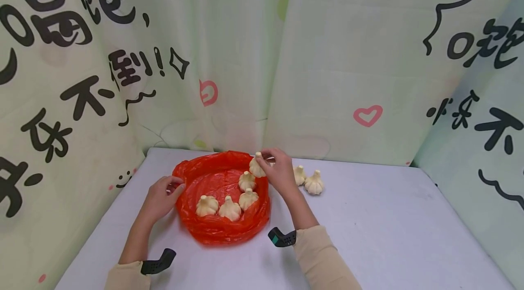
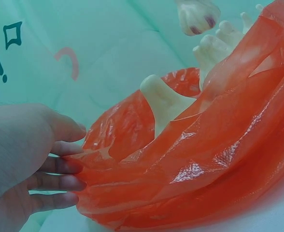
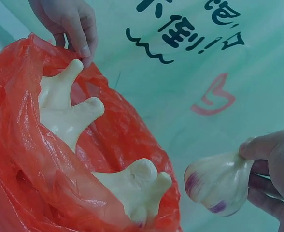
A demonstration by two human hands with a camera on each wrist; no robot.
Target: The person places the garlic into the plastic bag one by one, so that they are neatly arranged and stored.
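A red plastic bag (image 1: 196, 231) stands with its mouth wide and its rim rolled on the table. Inside sit several garlic bulbs (image 1: 229, 208), stems up. My right hand (image 1: 278, 169) pinches another garlic bulb (image 3: 217, 183) by its stem, at the bag's far right rim; purple patches show on its underside. At the bag's left side is my left hand (image 1: 161, 197). Its fairly straight fingers (image 2: 60, 182) touch the bag's edge, with the thumb above them. Two more garlic bulbs (image 1: 314, 183) rest on the table behind my right wrist, one partly hidden.
A pale table (image 1: 368, 235) carries everything. Printed curtains (image 1: 327, 76) with black lettering and pink hearts enclose its back and sides. Each wrist wears a black device (image 1: 282, 237) near the sleeve.
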